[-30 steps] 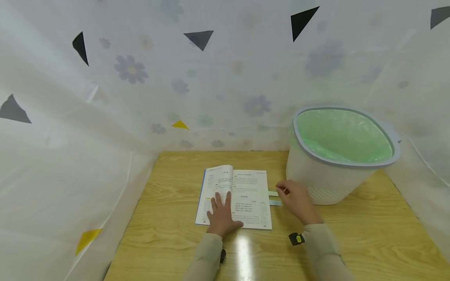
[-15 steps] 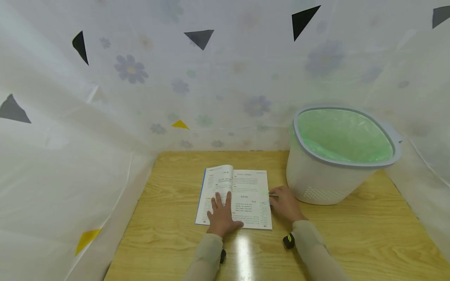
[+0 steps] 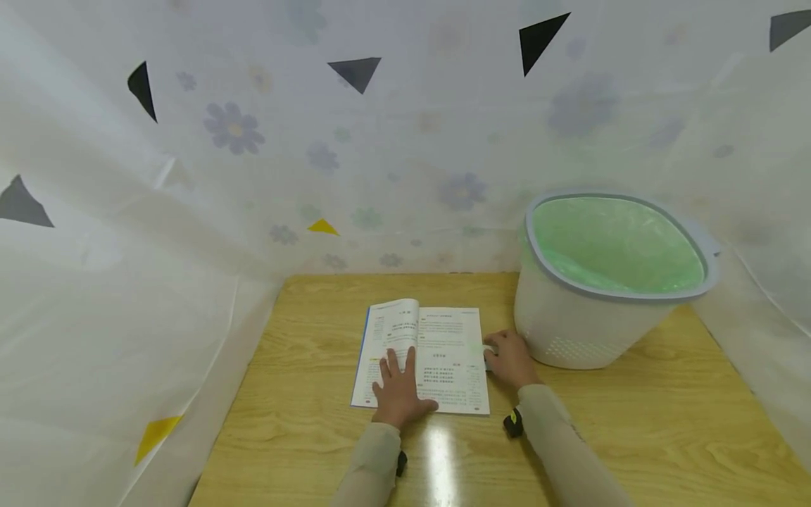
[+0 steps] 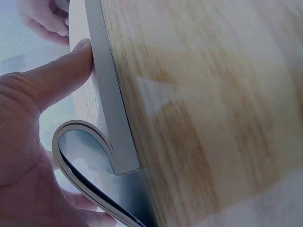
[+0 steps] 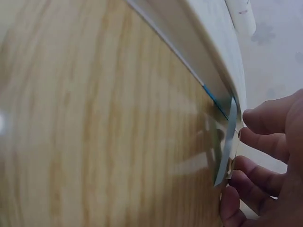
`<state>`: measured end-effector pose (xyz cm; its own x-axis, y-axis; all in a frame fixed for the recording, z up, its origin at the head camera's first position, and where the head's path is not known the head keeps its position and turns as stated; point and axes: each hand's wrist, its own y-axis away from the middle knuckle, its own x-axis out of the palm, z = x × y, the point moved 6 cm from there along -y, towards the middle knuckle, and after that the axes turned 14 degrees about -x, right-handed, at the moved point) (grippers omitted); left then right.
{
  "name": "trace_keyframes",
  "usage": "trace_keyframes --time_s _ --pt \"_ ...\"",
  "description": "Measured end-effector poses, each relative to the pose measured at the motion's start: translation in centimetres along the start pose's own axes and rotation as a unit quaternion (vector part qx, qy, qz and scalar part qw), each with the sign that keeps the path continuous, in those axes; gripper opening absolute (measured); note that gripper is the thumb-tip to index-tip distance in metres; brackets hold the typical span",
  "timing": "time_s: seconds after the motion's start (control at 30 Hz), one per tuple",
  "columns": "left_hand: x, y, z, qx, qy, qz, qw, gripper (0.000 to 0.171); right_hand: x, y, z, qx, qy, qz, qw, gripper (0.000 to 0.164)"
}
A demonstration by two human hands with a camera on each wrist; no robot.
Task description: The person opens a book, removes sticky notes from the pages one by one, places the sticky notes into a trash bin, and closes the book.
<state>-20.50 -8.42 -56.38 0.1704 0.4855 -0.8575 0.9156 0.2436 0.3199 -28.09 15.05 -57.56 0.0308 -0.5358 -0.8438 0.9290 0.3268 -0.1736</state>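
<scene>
An open book (image 3: 451, 327) with printed pages lies on the wooden table, its left-side pages arched up near the spine. My left hand (image 3: 399, 398) rests on it with fingers spread over the left page, thumb reaching across to the lower right page. At the book's right edge, my right hand (image 3: 512, 360) has its fingers curled at the page markers. In the right wrist view, a pale blue page marker (image 5: 226, 147) sticks out from the page edge. A yellowish page marker (image 5: 233, 158) beside it bends at the thumb and forefinger, which pinch it.
A white basket (image 3: 557, 320) with a grey-blue rim and green lining stands just right of and behind my right hand. The table (image 3: 304, 451) meets white sheeting (image 3: 158, 317) at its left and back sides.
My right hand has moved left from beside the basket to the page markers, covering them in the head view. The left hand and book have stayed in place.
</scene>
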Motion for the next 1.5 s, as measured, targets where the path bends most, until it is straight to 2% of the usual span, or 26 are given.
trace_keyframes --time_s 0.37,0.73,1.1,1.5 --pt "0.1 -0.1 -0.1 0.000 0.002 0.000 1.0000 0.116 0.2 0.0 -0.3 0.003 -0.016 -0.022 1.000 0.027" --pt "0.2 -0.2 -0.3 0.000 0.001 0.005 1.0000 0.117 0.1 0.2 -1.1 0.024 -0.028 -0.022 0.999 0.025" --pt "0.5 -0.2 -0.4 0.000 -0.005 0.007 1.0000 0.118 -0.2 0.9 -2.0 0.082 -0.047 -0.028 0.995 0.021" --pt "0.5 -0.3 -0.2 -0.005 -0.008 0.009 0.9999 0.118 -0.3 0.9 -2.5 0.071 -0.061 -0.043 0.995 0.021"
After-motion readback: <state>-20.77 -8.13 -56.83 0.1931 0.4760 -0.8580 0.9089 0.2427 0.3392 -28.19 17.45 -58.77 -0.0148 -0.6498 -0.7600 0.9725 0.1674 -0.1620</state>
